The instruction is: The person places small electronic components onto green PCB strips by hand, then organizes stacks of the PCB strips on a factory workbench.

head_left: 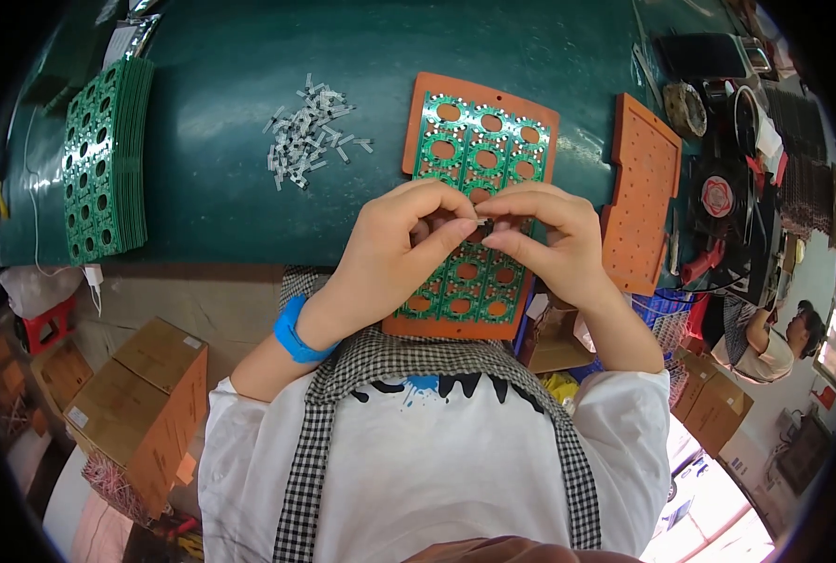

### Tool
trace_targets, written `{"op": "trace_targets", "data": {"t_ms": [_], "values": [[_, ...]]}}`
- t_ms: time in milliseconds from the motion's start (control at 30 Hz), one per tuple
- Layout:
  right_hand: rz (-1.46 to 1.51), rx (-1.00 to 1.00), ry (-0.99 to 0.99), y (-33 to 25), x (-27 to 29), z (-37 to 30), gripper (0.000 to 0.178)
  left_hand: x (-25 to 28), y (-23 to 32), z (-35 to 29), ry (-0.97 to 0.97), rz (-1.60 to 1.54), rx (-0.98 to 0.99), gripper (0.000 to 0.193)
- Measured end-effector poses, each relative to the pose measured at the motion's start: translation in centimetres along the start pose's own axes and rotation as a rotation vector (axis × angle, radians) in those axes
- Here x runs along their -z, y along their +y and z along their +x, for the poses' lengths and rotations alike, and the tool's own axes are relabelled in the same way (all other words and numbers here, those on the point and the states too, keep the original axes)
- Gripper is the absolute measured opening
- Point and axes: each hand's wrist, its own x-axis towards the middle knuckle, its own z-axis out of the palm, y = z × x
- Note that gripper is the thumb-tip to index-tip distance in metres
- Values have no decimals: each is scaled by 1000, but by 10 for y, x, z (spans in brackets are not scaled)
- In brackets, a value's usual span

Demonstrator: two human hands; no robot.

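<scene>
My left hand [408, 230] and my right hand [559, 230] meet over a green circuit board panel [465, 141]. Thumb and fingertips are pinched together on both hands. Between them sits a tiny part, dark with a pale bit, too small and too covered by the fingers to name. The panel has rows of oval cutouts and small white components, and lies on an orange fixture plate [418, 327] that sticks out past the table's front edge. My hands hide the panel's middle rows. A blue band circles my left wrist.
Left of the plate lies a heap of small clear-and-metal pieces [305, 136]. A tall stack of green panels [136, 159] stands at the far left. A second orange plate [638, 197] lies to the right, beside tools and a tape roll [685, 111]. Cardboard boxes [127, 394] stand below; a person [770, 347] is at far right.
</scene>
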Motion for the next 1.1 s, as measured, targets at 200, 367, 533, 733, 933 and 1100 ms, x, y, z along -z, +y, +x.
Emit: {"op": "trace_targets", "data": {"t_ms": [200,367,533,733,933,1100], "values": [[-42,61,-15,5,1,-2,19,1,6,0,-56,21,47,6],[-87,116,9,5,1,-1,15,4,10,0,-115,-5,123,7],[-169,403,-6,4,5,-4,14,7,8,-1,-295,-295,230,10],[-333,337,49,-5,-3,-8,19,-1,18,-8,-143,143,-42,10],[-524,429,192,-5,0,-12,15,-1,14,-10,-76,324,-163,7],[-490,27,196,27,38,20,5,6,7,-5,97,364,-217,8]]}}
